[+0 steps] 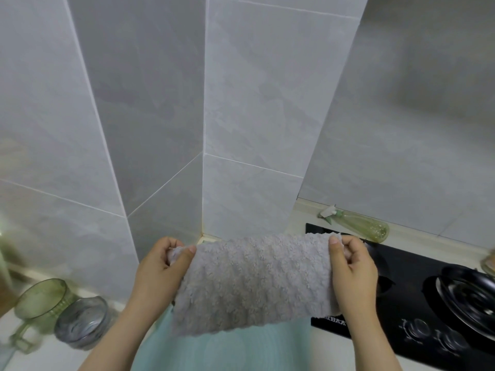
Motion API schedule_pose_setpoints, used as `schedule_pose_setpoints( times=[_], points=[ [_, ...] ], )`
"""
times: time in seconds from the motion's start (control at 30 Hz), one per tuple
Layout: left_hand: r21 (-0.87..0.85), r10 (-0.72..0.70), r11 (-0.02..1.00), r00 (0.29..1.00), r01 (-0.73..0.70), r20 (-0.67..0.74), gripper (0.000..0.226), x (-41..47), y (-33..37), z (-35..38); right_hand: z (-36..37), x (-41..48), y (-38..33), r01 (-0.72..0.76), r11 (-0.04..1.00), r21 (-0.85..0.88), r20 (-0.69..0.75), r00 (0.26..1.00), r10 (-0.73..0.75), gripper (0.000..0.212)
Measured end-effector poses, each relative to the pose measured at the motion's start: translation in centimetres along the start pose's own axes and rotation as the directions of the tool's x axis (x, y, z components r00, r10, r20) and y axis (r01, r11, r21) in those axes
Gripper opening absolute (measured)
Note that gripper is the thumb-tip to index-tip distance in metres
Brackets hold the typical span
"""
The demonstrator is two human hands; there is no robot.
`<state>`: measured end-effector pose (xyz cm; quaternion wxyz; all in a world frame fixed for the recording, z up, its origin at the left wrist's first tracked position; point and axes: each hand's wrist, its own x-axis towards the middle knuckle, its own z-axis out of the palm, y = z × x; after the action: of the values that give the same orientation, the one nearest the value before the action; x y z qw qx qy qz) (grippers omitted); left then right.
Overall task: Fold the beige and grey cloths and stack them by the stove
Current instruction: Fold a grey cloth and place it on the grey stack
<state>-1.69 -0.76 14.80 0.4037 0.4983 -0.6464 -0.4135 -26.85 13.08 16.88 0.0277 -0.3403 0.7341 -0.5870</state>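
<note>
Left hand [163,266] and right hand [351,271] are pinching grey cloth [251,282] corners midair; loosening either pinch risks it dropping onto stove [407,271].

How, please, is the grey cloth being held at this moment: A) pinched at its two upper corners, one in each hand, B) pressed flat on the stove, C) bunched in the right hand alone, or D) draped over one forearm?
A: the left hand and the right hand each pinch an upper corner of the grey cloth, which hangs spread between them.
</note>
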Motion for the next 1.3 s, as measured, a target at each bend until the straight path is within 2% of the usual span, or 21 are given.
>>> schedule_pose_setpoints(
  times=[0.07, 0.17, 0.27, 0.4, 0.6, 0.8, 0.9, 1.03, 1.1, 1.3],
  points=[
    [-0.091, -0.069, 0.993, 0.998, 0.07, 0.016, 0.015, 0.1, -0.3, -0.2, -0.1, -0.1, 0.2, -0.014, 1.0, -0.003, 0.018, 1.0, 0.014, 0.017],
    [-0.353, -0.19, 0.904, 0.967, 0.239, 0.167, 0.014, -0.1, -0.3, 0.2, 0.0, -0.4, -0.2, -0.027, 1.0, 0.016, 0.039, 0.999, 0.026, 0.017],
    [-0.425, -0.207, 0.862, 0.958, 0.275, 0.2, 0.013, -0.6, 0.3, 1.0, 0.5, -0.8, -1.0, -0.022, 0.999, 0.029, 0.116, 0.993, 0.018, 0.019],
    [-0.39, -0.167, 0.894, 0.971, 0.222, 0.17, 0.013, -1.2, 1.4, 2.0, 1.9, -1.9, -2.5, -0.035, 0.998, 0.044, 0.258, 0.966, 0.023, 0.016],
    [-0.36, -0.114, 0.917, 0.976, 0.174, 0.183, 0.006, -2.1, 2.9, 3.4, 4.2, -3.9, -4.4, -0.143, 0.988, 0.063, 0.429, 0.897, 0.102, 0.012],
    [-0.324, -0.127, 0.925, 0.967, 0.197, 0.223, 0.014, -2.9, 3.7, 3.7, 5.2, -4.7, -4.8, -0.132, 0.991, 0.033, 0.506, 0.857, 0.098, 0.01],
    [-0.294, -0.122, 0.937, 0.967, 0.187, 0.224, 0.014, -3.3, 3.9, 3.5, 5.0, -4.9, -5.0, -0.132, 0.988, 0.08, 0.564, 0.823, 0.065, 0.024],
    [-0.223, -0.106, 0.963, 0.971, 0.153, 0.213, 0.015, -3.4, 3.8, 3.2, 4.4, -4.8, -5.0, -0.196, 0.971, 0.134, 0.679, 0.732, 0.054, 0.042],
    [-0.238, -0.098, 0.96, 0.973, 0.149, 0.211, 0.015, -3.4, 3.9, 3.0, 4.3, -4.7, -4.9, -0.205, 0.97, 0.129, 0.695, 0.717, 0.058, 0.046],
    [-0.271, -0.065, 0.954, 0.967, 0.132, 0.245, 0.01, -3.6, 4.1, 2.6, 4.6, -4.4, -5.1, -0.203, 0.97, 0.132, 0.675, 0.735, 0.062, 0.015]
  ],
)
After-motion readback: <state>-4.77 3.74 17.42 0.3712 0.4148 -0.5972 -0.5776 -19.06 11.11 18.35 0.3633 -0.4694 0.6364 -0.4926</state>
